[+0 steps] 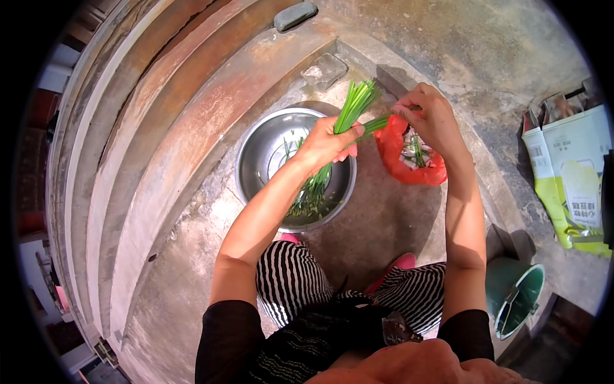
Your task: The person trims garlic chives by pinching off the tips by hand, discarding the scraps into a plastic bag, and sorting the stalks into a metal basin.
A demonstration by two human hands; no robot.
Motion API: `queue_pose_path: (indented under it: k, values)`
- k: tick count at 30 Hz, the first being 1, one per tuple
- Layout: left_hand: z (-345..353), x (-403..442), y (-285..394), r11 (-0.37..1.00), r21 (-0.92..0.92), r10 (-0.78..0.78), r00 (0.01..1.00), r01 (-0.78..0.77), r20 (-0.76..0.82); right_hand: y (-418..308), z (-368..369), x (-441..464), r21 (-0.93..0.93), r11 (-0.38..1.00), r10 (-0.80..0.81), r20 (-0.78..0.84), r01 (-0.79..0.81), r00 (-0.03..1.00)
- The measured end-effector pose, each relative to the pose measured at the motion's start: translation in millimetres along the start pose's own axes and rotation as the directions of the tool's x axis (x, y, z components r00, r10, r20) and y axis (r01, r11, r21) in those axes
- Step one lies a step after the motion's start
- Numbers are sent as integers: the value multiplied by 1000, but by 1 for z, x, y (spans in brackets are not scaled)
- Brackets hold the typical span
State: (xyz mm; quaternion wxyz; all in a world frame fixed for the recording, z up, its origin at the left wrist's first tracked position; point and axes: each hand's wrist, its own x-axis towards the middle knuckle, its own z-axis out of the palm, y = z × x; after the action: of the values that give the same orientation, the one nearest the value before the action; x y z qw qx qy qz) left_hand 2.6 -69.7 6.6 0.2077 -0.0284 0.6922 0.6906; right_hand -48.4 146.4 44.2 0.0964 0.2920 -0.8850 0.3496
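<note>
My left hand [325, 142] is closed around a bunch of green chives [355, 105], over the right part of a metal basin [245, 136]. The leafy ends hang down into the basin, where loose chive pieces also lie. To the right, my right hand [433, 118] pinches the ends of a few stalks that stick out sideways from the bunch. Just below that hand, a red plastic bag [388, 148] stands open on the concrete floor. White and green scraps [417, 153] show inside it.
Concrete steps [185, 128] curve up on the left, with a grey stone [295, 16] on one. Another flat stone [324, 71] lies behind the basin. On the right are a green bucket [502, 291] and a white-and-green printed bag [569, 173].
</note>
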Motion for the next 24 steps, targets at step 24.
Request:
queue_pose_path:
  k: [24]
  values:
    - [-3,3,-3,972,-229,12,989,-47,-149,61,23,-33,-418,845,248,-246,-334,937]
